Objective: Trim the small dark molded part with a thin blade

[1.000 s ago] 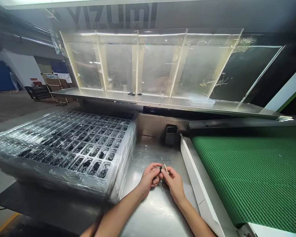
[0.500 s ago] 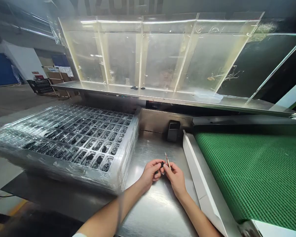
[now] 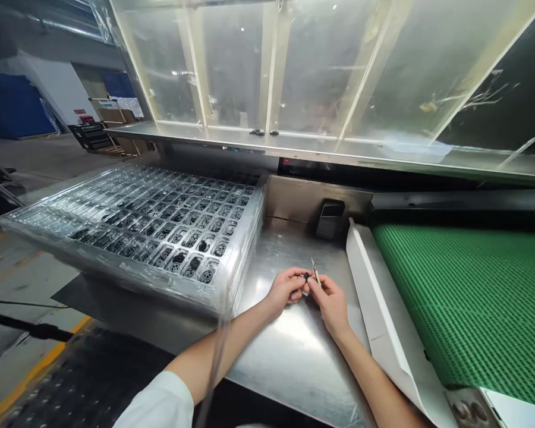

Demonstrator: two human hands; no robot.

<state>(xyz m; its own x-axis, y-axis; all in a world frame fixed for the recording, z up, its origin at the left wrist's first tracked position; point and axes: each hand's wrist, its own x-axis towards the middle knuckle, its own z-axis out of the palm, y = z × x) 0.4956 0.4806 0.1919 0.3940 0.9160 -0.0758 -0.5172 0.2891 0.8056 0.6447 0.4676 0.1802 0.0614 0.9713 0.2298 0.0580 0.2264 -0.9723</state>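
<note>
Both my hands meet over the steel worktop (image 3: 289, 351), fingertips touching. My left hand (image 3: 286, 290) pinches a small black part (image 3: 305, 277) between thumb and fingers. My right hand (image 3: 331, 302) is closed on a thin metal tool (image 3: 314, 270), like tweezers, whose tip sticks up above the fingers right beside the black part. To the left stands a stack of clear plastic trays (image 3: 147, 226) with many pockets, several of them holding round black parts.
A green conveyor belt (image 3: 468, 297) with a white side rail (image 3: 378, 315) runs along the right. Behind is a steel shelf (image 3: 321, 148) under clear plastic panels, and a small dark box (image 3: 330, 219) sits at the back of the worktop. Factory floor lies to the left.
My view has shifted left and tilted down, so the hands sit further right and higher in the picture. Both hands keep the same grip, still joined on the small part and tool.
</note>
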